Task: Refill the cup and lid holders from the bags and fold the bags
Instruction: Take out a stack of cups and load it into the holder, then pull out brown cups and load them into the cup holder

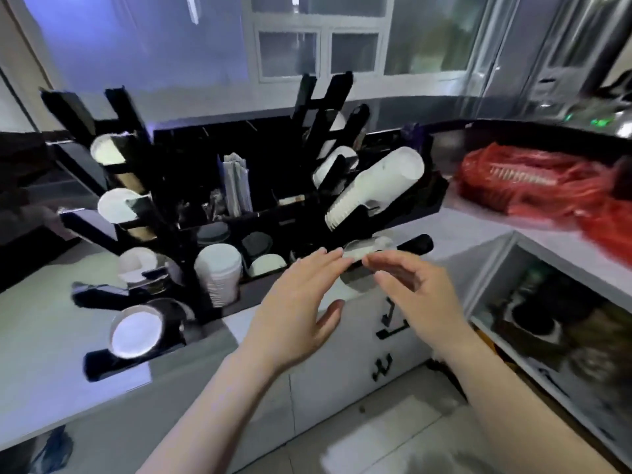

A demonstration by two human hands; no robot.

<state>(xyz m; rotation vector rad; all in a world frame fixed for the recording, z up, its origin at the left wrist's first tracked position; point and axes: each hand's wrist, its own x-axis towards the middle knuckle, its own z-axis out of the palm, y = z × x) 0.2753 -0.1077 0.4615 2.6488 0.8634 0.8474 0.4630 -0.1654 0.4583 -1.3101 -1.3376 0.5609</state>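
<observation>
- Left hand: fingers straight and held together, thumb spread apart; fingertips lie at the edge of a thin, clear crinkled plastic bag. Whether they actually touch it cannot be told through the blur.
- Right hand: fingers loosely curved, tips at the opposite edge of the same bag. No firm pinch is visible; grip cannot be told.
- The bag sits between the two hands, over the front edge of the pale, smooth counter. Its contents are unclear.
- Just beyond the fingertips: a glossy black plastic organiser with angled holders.
- Above the right hand, a slanted holder carries a nested stack of white ribbed paper cups, mouths facing down and outward.
- Left of the left hand, a short upright stack of white domed lids; beside it, compartments with dark round lids and a white one.
- Further left, tilted holders show round white cup mouths.
- Behind the hands, a centre compartment holds grey paper-wrapped sticks, upright.
- Far right of the right hand, a crumpled red plastic bag lies on the counter, well apart.
</observation>
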